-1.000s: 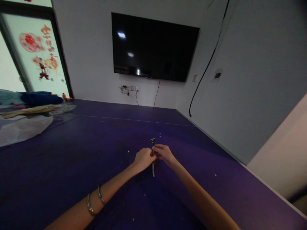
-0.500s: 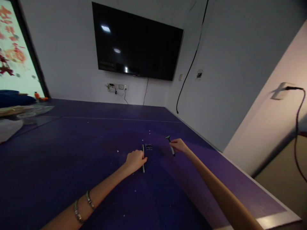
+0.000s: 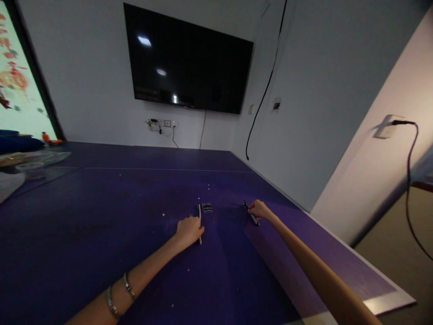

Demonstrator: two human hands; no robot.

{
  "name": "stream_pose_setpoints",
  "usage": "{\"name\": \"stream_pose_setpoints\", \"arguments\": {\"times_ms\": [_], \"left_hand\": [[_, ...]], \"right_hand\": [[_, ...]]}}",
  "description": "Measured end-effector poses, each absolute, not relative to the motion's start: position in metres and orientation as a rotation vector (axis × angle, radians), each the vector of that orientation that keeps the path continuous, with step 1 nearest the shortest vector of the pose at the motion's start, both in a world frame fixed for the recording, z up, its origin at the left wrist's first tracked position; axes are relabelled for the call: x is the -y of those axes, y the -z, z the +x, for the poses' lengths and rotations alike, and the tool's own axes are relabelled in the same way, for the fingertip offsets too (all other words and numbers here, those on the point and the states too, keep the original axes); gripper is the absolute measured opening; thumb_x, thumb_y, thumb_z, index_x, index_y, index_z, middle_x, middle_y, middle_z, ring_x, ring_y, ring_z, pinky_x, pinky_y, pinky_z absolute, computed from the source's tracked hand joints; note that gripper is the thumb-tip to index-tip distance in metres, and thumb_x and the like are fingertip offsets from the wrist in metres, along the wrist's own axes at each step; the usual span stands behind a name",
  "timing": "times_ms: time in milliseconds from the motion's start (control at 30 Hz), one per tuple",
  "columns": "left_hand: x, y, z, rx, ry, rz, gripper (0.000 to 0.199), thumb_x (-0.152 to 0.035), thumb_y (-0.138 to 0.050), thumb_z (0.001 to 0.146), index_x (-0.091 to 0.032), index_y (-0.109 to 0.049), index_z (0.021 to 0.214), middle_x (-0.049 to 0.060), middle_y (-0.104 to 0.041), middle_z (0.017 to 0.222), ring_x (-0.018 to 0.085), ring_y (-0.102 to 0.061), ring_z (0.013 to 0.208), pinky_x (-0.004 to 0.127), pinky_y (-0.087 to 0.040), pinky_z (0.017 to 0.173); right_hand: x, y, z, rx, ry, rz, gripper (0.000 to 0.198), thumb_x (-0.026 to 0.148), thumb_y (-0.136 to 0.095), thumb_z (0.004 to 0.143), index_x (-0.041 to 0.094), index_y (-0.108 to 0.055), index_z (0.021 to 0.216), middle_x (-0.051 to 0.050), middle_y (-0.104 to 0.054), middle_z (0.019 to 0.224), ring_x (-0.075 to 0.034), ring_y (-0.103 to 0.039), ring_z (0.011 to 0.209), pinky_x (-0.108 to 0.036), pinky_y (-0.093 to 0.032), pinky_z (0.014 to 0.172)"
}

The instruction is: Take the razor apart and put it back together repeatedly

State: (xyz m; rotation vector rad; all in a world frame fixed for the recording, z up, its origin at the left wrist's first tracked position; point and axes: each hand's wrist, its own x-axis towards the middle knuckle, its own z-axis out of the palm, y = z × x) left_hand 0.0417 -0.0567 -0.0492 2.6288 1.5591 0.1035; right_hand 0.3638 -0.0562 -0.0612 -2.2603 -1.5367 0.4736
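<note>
A thin grey stick [image 3: 200,224] is pinned to the purple bench [image 3: 101,216] under the curled left hand [image 3: 189,230]. At its 3 o'clock, a razor handle [image 3: 251,213] is pinched by the outstretched right hand [image 3: 260,210]. A small cartridge [image 3: 207,207] lies between the two hands.
</note>
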Motion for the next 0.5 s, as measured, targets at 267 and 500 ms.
{"name": "stream_pose_setpoints", "arguments": {"times_ms": [267,500], "left_hand": [[0.057,0.054,0.041,-1.583,-0.092,2.603,0.031,-0.031,-0.041,0.082,-0.013,-0.065,0.09,0.013,-0.067,0.093,0.025,-0.064,0.087,0.034,-0.049,0.073],[0.054,0.061,0.04,-1.594,-0.17,2.566,0.03,-0.031,-0.041,0.082,-0.015,-0.067,0.084,0.011,-0.068,0.087,0.025,-0.065,0.084,0.033,-0.049,0.071]], "right_hand": [[0.056,0.059,0.365,1.552,-0.412,-2.303,0.009,0.012,-0.056,0.059,0.014,-0.063,0.054,0.004,-0.048,0.038,-0.009,-0.051,0.039,-0.014,-0.033,0.04],[0.064,0.056,0.364,1.536,-0.363,-2.255,0.007,0.014,-0.061,0.062,0.014,-0.066,0.057,0.002,-0.054,0.043,-0.011,-0.057,0.047,-0.015,-0.036,0.044]]}}
